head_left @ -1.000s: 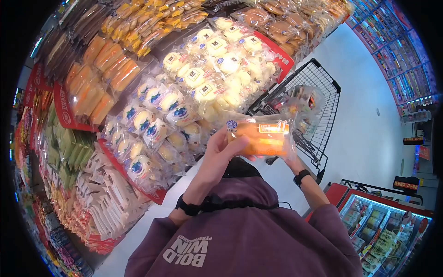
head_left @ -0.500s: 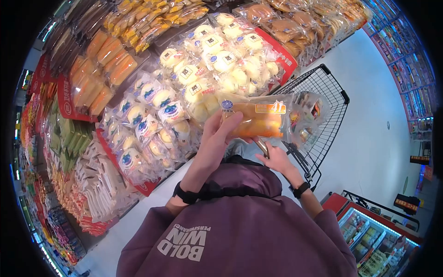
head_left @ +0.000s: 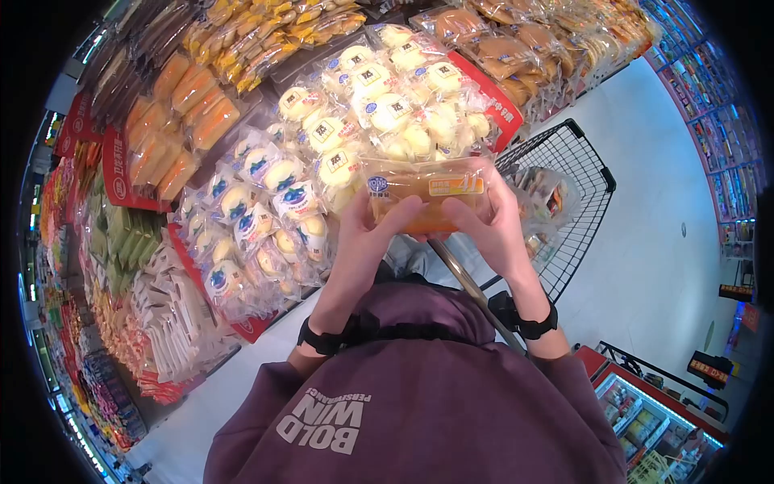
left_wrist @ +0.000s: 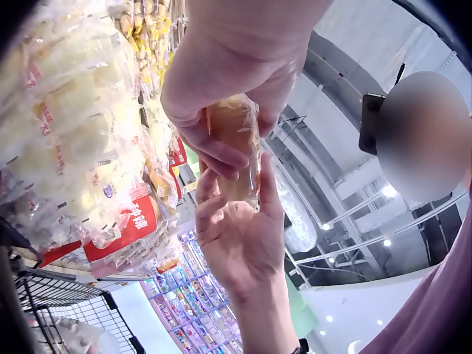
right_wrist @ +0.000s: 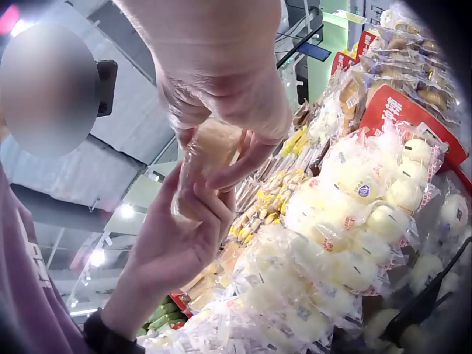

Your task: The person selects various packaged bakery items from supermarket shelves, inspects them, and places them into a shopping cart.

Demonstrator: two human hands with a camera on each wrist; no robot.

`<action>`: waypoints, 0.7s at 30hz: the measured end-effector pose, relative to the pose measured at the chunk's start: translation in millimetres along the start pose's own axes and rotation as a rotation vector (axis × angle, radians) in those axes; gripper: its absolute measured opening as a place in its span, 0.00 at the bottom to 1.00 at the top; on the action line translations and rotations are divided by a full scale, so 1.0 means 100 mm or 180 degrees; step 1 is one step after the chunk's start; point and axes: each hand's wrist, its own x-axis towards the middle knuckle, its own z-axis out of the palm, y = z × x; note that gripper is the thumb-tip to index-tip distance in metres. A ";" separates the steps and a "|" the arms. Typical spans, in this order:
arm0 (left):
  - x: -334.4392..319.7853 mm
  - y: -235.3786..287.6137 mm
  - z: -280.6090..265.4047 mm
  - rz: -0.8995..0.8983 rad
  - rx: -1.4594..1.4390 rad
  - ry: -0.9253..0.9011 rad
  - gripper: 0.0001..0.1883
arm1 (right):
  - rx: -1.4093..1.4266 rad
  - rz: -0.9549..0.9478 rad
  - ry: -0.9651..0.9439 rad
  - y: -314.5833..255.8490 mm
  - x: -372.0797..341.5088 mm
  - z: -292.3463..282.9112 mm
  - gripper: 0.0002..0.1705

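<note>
Both hands hold a clear-wrapped packet of orange-brown bread (head_left: 427, 189) in front of the chest. In the head view my left hand (head_left: 372, 230) grips its left end, thumb across the front. My right hand (head_left: 496, 230) grips the right end, its thumb also on the front. Both wrist views show fingers curled behind the packet. A blue round logo and an orange label with "41" mark the wrapper. Just beyond it lie wrapped pale round buns (head_left: 387, 109), and to the left more buns in blue-printed wrappers (head_left: 258, 202).
A black wire shopping cart (head_left: 576, 185) with bagged goods stands at the right, its handle bar (head_left: 468, 282) running close before the body. Red sign strips (head_left: 496, 105) edge the display. Orange-filled packs (head_left: 189, 101) lie at the upper left. A lit refrigerated case (head_left: 645, 419) is at the lower right.
The right hand has left the packet, dropped to the cart's handle bar, then come back up to grip the packet's right end. The packet has shifted slightly left and up, still in the left hand.
</note>
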 end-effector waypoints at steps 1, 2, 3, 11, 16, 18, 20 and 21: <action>0.00 0.01 0.00 0.0043 0.0006 0.0035 0.21 | -0.0179 -0.0075 0.0057 -0.01 -0.01 0.00 0.25; -0.01 0.01 0.00 0.0114 0.0012 0.0053 0.23 | -0.0371 -0.0179 0.0112 -0.02 -0.04 0.00 0.25; 0.00 0.03 0.00 0.0216 0.0197 -0.0021 0.24 | -0.0546 -0.0264 0.0171 -0.03 -0.03 -0.02 0.26; 0.03 0.23 -0.12 0.1018 0.1339 -0.0678 0.28 | -0.1487 -0.1201 -0.0477 -0.19 -0.04 -0.08 0.27; 0.05 0.20 -0.16 0.1207 0.1368 -0.0765 0.28 | -0.1440 -0.1412 -0.0556 -0.17 -0.02 -0.08 0.25; 0.06 0.18 -0.16 0.1259 0.1391 -0.0786 0.27 | -0.1441 -0.1374 -0.0496 -0.17 -0.03 -0.08 0.25; 0.03 0.28 -0.10 0.0861 0.1457 -0.0711 0.28 | -0.1432 -0.1165 -0.0329 -0.17 -0.05 -0.10 0.25; 0.01 0.30 -0.07 0.0661 0.1487 -0.0679 0.29 | -0.1429 -0.1060 -0.0239 -0.16 -0.07 -0.11 0.26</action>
